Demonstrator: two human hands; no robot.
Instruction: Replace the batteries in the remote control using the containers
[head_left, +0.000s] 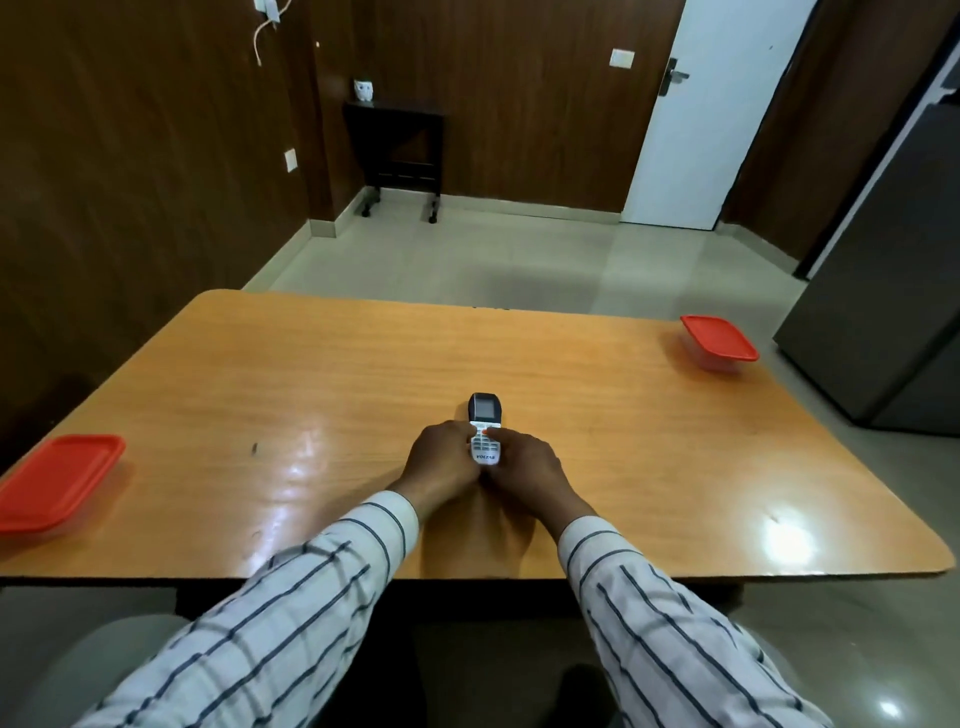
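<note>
Head view: I see the remote (484, 428) lying near the middle of the table (311, 374), keypad up, display end pointing away from me; both of my hands are on its near half. My left hand (441, 457) wraps the left edge, fingers curled and pressed together against the casing; my right hand (524, 465) wraps the right edge, fingers likewise curled, thumb resting on the keypad beside the orange button. Whether the remote is lifted clear of the table or resting on it, I cannot tell; the hands hide its underside.

Two containers with red lids are present; the left box (60, 480) sits at the left table edge, well apart from the remote; the right box (719, 340) sits at the far right corner, also well apart. Both lids are on; contents are not visible, so I cannot tell which holds fresh cells.

I judge the task to be at its start: the battery cover is presumably on the hidden back face, so the remote must be turned over first.

Hazards from here:
- The glossy casing may slip during the turn; cause: grip on the near half only, far end unsupported.
- The thumb may press keys; cause: its position on the keypad.
- Old and new cells may be confused; cause: two identical boxes, unmarked as far as I can see.
- The right box may be knocked off; cause: it stands close to the table edge.
</note>
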